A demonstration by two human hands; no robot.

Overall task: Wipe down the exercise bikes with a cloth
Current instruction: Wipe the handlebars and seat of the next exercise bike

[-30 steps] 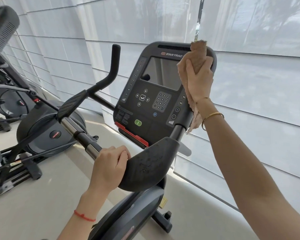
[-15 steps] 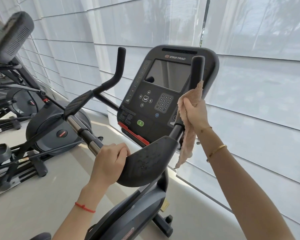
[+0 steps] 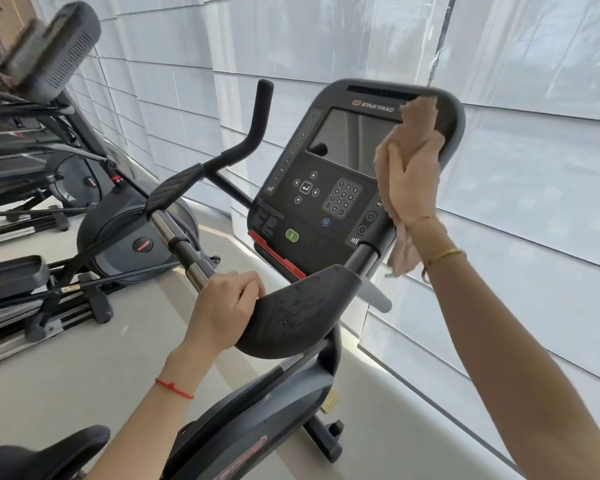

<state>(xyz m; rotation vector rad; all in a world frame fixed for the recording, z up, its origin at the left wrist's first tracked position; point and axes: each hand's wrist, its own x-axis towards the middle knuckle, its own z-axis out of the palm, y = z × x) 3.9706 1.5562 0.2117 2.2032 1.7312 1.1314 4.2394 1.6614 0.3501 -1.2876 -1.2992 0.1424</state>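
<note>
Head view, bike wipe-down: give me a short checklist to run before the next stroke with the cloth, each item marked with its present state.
1. Right hand grips the cloth: ok.
2. Cloth wrapped round the right handlebar, in front of the console: ok.
3. Left hand grips the left handlebar, steadying the bike: ok.
4. Loose cloth end hangs clear of the keypad: ok.
5. Cloth damp or dry: cannot tell.
6. Elbow pad free of marks: not ok, spots show on it.
</note>
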